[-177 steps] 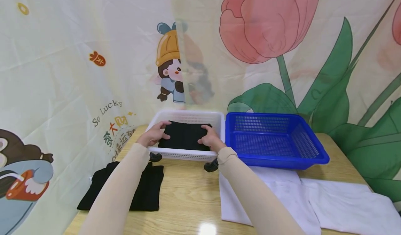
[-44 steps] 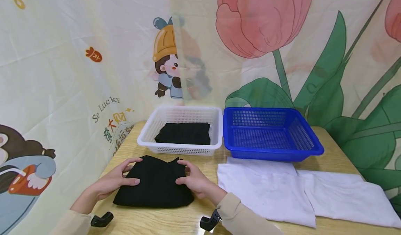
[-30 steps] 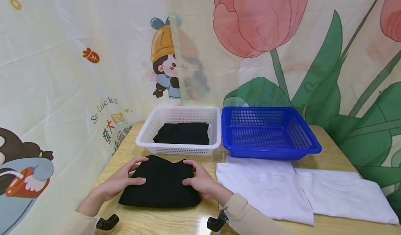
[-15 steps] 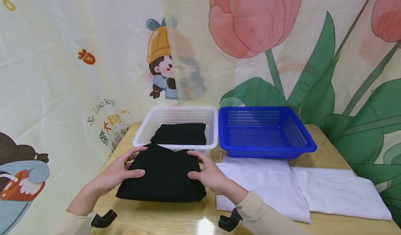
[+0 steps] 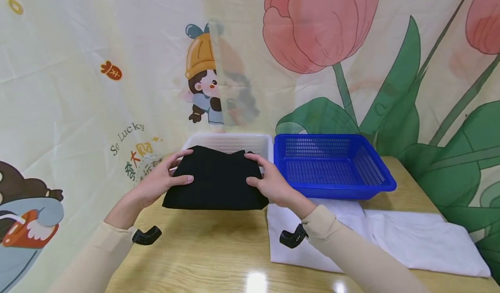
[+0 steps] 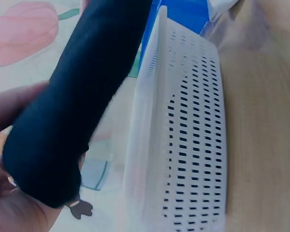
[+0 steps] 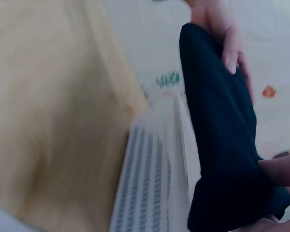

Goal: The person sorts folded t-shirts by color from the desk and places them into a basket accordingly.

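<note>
— Wooden table (image 5: 218, 245) first, then: what lies round the hands?

— Just right of the right hand (image 5: 273, 185), two white cloths (image 5: 410, 241) lie flat on the table, one partly under that wrist. Beyond them, to the hand's right, stands a blue basket (image 5: 336, 167) with nothing showing in it. Straight ahead of both hands is a white basket (image 5: 230, 143), mostly hidden behind what they carry.

— And what do they carry?

— A folded black cloth (image 5: 216, 182), lifted clear of the table and held between the hands, at the near rim of the white basket. The wrist views show it hanging beside that basket's perforated wall (image 6: 193, 145).

— How far along would you judge this?

— I'd say midway. The black cloth is folded and up but not set down in the basket; the white cloths lie untouched and the blue basket has taken nothing.

— The grip?

— The left hand (image 5: 162, 182) pinches the cloth's left edge, thumb on top, fingers curled over the far corner. The right hand does likewise on the right edge. Both are closed on the cloth, not slack.
</note>
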The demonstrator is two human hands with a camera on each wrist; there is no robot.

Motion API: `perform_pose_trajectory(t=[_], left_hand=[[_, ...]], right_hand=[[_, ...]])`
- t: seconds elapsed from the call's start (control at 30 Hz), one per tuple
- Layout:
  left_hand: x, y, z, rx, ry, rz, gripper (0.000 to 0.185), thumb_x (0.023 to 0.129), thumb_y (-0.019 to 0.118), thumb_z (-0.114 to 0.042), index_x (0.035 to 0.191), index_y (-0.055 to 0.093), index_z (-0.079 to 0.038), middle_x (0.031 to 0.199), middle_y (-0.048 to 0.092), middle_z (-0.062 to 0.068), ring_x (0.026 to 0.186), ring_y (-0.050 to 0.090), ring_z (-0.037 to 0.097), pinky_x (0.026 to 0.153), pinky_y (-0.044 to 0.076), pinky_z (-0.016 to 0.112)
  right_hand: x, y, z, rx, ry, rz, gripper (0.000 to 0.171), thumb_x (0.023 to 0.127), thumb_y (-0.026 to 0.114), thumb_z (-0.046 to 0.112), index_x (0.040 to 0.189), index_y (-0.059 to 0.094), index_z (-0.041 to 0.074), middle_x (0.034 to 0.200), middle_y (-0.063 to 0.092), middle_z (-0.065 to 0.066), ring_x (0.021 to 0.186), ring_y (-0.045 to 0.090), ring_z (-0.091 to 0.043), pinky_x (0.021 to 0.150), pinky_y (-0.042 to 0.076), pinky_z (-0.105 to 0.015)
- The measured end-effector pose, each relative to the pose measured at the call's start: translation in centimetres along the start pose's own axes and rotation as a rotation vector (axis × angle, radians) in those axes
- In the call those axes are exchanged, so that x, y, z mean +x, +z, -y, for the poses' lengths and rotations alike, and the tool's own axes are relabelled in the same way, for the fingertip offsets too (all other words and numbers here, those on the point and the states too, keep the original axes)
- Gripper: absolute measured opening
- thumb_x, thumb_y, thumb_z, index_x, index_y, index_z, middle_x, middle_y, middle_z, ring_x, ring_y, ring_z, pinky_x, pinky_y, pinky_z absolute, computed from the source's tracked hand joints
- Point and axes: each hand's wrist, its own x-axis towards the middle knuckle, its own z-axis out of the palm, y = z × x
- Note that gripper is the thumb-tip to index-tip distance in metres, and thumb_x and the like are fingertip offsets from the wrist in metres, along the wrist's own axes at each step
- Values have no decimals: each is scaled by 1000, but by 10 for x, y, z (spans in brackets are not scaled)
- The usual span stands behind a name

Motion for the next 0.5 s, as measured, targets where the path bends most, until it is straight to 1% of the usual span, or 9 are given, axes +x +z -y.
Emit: perform_pose_trajectory(t=[0.1, 0.17, 0.2, 0.27, 0.3, 0.4, 0.47, 0.5], left_hand=[[19, 0, -4, 21, -11, -11, 85, 97, 81, -25, 167, 32, -32, 163, 36, 21, 149, 39, 50, 115, 41, 65], [30, -1, -5, 28, -17, -18, 85, 98, 80, -25, 168, 31, -32, 167, 30, 21, 155, 26, 52, 119, 32, 69], [36, -2, -6, 21, -21, -18, 85, 98, 79, -24, 168, 31, -31, 167, 29, 21, 155, 24, 52, 119, 31, 70], [47, -3, -6, -15, -30, -15, 84, 99, 78, -20, 168, 31, -31, 167, 31, 20, 154, 30, 49, 118, 35, 67], [53, -4, -6, -28, -27, -11, 84, 99, 78, -18, 168, 31, -31, 166, 33, 20, 152, 34, 47, 117, 39, 64], [71, -6, -6, -64, -29, -3, 84, 99, 77, -13, 168, 31, -31, 161, 39, 19, 142, 47, 42, 106, 53, 51], [80, -7, -5, -71, -30, -2, 84, 99, 76, -12, 168, 31, -31, 161, 40, 18, 140, 48, 40, 103, 55, 45], [84, -8, -4, -73, -35, -3, 84, 99, 76, -12, 168, 32, -31, 161, 39, 18, 140, 48, 40, 103, 55, 44]], right_hand=[[14, -12, 1, -40, -11, -8, 71, 104, 61, -6, 165, 38, 22, 154, 49, -19, 109, 75, -40, 83, 64, -50], [23, -18, 1, -42, -7, -9, 72, 104, 61, -5, 166, 37, 23, 155, 49, -18, 111, 74, -40, 84, 64, -49], [27, -21, 1, -38, -4, -6, 73, 104, 61, -5, 166, 36, 23, 155, 49, -18, 113, 73, -41, 84, 64, -50], [35, -26, 0, -36, -5, -7, 73, 104, 62, -5, 167, 35, 22, 157, 47, -18, 117, 71, -42, 86, 63, -51], [39, -28, 1, -41, -8, -12, 74, 104, 63, -5, 167, 35, 21, 157, 46, -17, 118, 71, -42, 88, 63, -51], [50, -34, 1, -74, -12, -41, 74, 102, 66, -4, 166, 37, 20, 155, 42, -18, 118, 70, -44, 92, 62, -51], [56, -37, 1, -98, -10, -61, 74, 101, 68, -2, 165, 39, 20, 154, 40, -18, 119, 69, -43, 95, 61, -52], [58, -38, 1, -106, -7, -67, 75, 101, 69, -2, 165, 39, 20, 155, 39, -18, 120, 68, -43, 97, 60, -52]])
